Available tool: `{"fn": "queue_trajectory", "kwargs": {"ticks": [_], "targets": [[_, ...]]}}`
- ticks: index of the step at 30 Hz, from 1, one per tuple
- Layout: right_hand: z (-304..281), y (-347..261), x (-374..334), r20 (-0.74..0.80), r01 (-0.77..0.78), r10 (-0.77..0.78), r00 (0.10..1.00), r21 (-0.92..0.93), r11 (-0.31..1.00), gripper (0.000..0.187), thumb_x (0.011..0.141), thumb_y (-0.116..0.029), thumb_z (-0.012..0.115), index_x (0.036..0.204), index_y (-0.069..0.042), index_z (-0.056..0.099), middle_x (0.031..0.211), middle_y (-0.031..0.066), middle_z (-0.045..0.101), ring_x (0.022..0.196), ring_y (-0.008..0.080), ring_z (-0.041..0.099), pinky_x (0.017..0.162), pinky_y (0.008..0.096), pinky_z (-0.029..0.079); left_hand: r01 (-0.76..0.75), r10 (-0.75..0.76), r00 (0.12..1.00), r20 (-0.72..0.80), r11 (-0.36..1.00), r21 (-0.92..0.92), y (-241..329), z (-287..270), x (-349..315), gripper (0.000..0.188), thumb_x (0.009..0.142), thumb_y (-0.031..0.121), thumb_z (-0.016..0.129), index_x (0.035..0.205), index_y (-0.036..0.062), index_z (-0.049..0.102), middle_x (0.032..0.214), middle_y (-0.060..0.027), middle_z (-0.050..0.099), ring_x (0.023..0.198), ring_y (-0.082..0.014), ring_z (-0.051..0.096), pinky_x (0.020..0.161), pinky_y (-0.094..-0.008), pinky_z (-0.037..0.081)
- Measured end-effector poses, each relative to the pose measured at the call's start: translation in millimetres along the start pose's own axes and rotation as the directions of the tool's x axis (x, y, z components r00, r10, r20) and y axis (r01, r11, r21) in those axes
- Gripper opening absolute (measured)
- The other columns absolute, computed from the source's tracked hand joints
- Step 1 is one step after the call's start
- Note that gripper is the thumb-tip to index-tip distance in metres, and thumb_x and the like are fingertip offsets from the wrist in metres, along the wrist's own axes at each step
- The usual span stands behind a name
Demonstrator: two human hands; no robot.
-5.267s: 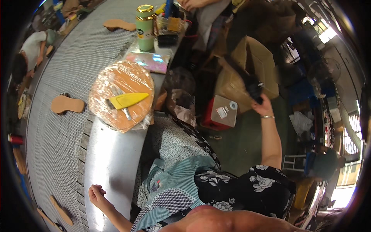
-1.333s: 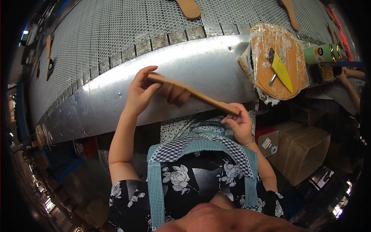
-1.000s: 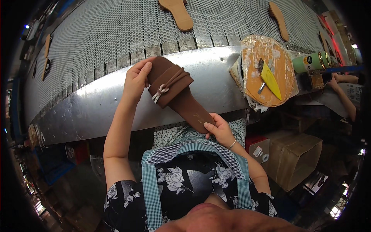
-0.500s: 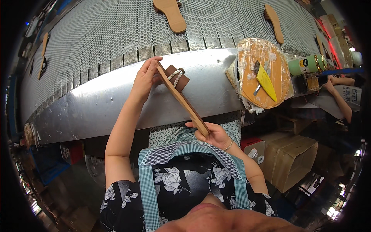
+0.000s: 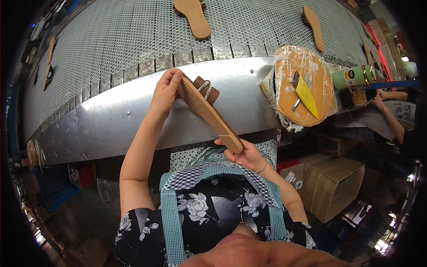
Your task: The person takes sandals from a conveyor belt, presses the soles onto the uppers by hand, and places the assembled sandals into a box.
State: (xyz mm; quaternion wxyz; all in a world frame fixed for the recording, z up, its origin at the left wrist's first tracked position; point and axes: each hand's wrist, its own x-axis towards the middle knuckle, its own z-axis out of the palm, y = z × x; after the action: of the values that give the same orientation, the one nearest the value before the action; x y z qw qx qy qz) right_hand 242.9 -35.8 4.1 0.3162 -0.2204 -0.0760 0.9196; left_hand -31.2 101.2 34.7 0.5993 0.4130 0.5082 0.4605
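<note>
Both my hands hold one tan-soled slide sandal (image 5: 209, 115) above the metal ledge, its sole tilted partly toward me. At the far, toe end, my left hand (image 5: 168, 89) pinches the edge between thumb and fingers. My right hand (image 5: 245, 155) grips the heel end close to my apron, fingers wrapped under it. A brown strap (image 5: 209, 91) with a pale, glittering cord stands out on the right of the sole. Part of the strap and the sandal's top side are turned away.
Beyond the smooth metal ledge (image 5: 111, 118) runs a mesh conveyor (image 5: 124, 40) with several sandals, including a sole-up one (image 5: 195, 20). To the right are a plastic-wrapped round board (image 5: 284, 95) bearing a yellow-handled blade (image 5: 307, 95), a green bottle (image 5: 353, 76), a cardboard box (image 5: 331, 191) and another person's arms (image 5: 391, 111).
The sandal has rolled in my hands so more of its sole faces me. My hands stay nearly in place. Sandals on the conveyor have shifted slightly.
</note>
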Motion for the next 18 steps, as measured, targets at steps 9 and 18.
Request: {"fn": "queue_trajectory", "kwargs": {"ticks": [9, 18], "targets": [[-1, -2, -1, -0.060, 0.001, 0.000, 0.998, 0.008, 1.000, 0.046, 0.103, -0.029, 0.031, 0.134, 0.003, 0.040, 0.127, 0.0146, 0.053, 0.071, 0.0188, 0.057, 0.057, 0.0256, 0.048, -0.087, 0.088, 0.996, -0.035, 0.996, 0.022, -7, 3, 1, 0.028, 0.100, 0.038, 0.046, 0.102, 0.0119, 0.057, 0.088, 0.0037, 0.054, 0.081, -0.0064, 0.051, 0.074, -0.0244, 0.045], [2, -2, -7, -0.125, 0.048, -0.073, 0.989, -0.196, 0.979, 0.041, 0.101, -0.027, 0.042, 0.132, 0.000, 0.043, 0.111, 0.0134, 0.059, 0.071, 0.0152, 0.058, 0.058, 0.0244, 0.048, -0.072, 0.048, 0.997, -0.067, 0.906, -0.417, -7, 20, 0, 0.047, 0.101, 0.045, 0.035, 0.122, 0.0061, 0.050, 0.111, -0.0103, 0.057, 0.100, -0.0209, 0.059, 0.088, -0.0364, 0.050]]}}
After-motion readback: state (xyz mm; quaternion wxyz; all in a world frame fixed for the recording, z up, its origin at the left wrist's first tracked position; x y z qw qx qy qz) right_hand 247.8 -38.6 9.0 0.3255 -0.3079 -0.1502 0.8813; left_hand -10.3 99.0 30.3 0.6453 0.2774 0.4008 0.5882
